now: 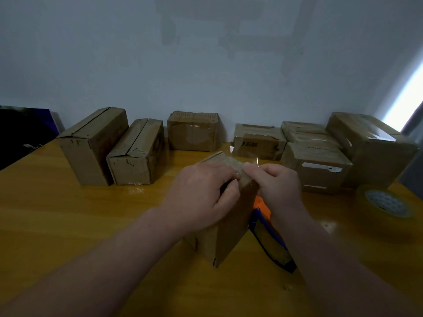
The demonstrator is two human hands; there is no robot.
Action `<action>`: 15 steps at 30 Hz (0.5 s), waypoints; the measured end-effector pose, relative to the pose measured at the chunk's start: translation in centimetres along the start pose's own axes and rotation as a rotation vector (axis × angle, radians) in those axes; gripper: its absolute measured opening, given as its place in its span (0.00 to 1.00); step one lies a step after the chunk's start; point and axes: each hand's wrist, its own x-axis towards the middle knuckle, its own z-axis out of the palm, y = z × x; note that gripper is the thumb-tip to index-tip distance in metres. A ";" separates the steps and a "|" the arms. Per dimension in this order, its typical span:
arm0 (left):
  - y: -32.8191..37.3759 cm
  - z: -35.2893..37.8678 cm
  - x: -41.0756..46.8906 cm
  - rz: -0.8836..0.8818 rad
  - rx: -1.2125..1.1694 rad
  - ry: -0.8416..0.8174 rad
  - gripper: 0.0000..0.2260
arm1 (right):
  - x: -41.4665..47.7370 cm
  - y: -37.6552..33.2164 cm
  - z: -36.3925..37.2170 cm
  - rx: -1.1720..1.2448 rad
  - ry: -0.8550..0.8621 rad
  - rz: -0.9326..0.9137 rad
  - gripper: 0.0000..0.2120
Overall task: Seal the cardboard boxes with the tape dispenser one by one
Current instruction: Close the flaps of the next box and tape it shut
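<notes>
Two risks stand out: the clear tape [256,161] glinting at the top of the box [226,227] could wrinkle or stick to itself if pressed down unevenly, and the narrow box, standing on end mid-table [91,225], could tip toward the tape dispenser [270,239] lying just beside it on the right. The left hand [203,193] curls over the box's top, gripping it. The right hand [277,186], close alongside, bends its fingers at the same edge and appears to pinch the tape.

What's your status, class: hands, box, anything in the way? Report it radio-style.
Left hand grips box top. Right hand pinches clear tape there. Tape dispenser lies beside box, unheld. Nothing blocking.
</notes>
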 end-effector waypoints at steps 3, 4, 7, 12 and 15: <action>0.0 0.1 0.1 0.006 0.008 0.001 0.21 | 0.2 0.1 0.2 -0.167 0.108 -0.145 0.12; 0.1 0.0 0.1 0.012 0.015 0.003 0.20 | 0.2 0.2 0.2 -0.195 0.123 -0.170 0.12; 0.2 0.0 0.0 0.022 0.033 0.014 0.19 | 0.2 0.3 0.2 -0.299 0.152 -0.237 0.14; 0.6 -0.7 0.0 -0.026 0.046 -0.015 0.21 | 0.3 0.3 0.5 -0.385 0.200 -0.335 0.19; 0.9 -1.8 -0.1 -0.098 0.024 -0.021 0.19 | 0.0 -0.1 0.6 -0.387 0.188 -0.372 0.22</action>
